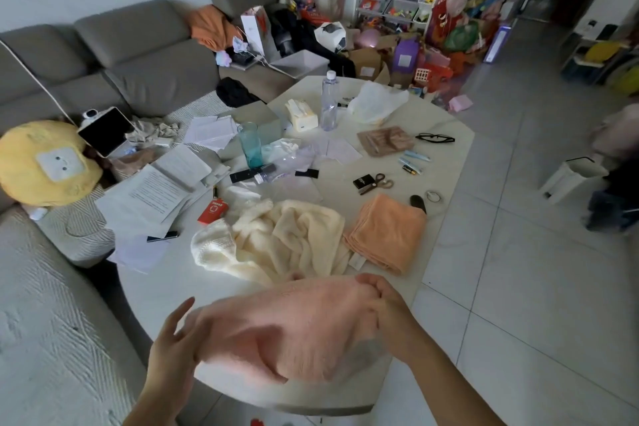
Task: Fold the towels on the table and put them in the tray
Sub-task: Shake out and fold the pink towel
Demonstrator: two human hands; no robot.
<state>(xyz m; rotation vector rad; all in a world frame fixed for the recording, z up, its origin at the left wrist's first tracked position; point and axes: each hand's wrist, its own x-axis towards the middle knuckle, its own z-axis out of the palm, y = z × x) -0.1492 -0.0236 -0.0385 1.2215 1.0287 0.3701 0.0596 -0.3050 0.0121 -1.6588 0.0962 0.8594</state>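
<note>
- Nearest the camera, at six o'clock, a pink towel (294, 325) is held up over the near edge of the white table (166, 290); it is blurred.
- At the centre, a cream towel (276, 239) lies crumpled on the table, just beyond the pink one.
- Toward three o'clock of the cream towel, an orange towel (387, 232) lies folded, touching its edge.
- Left hand (173, 346), at seven o'clock, has fingers spread and straight against the pink towel's left side.
- Right hand (383, 304), at five o'clock, pinches the pink towel's right edge with curled fingers.
- Scissors (380, 180) lie at one o'clock, beyond the orange towel.
</note>
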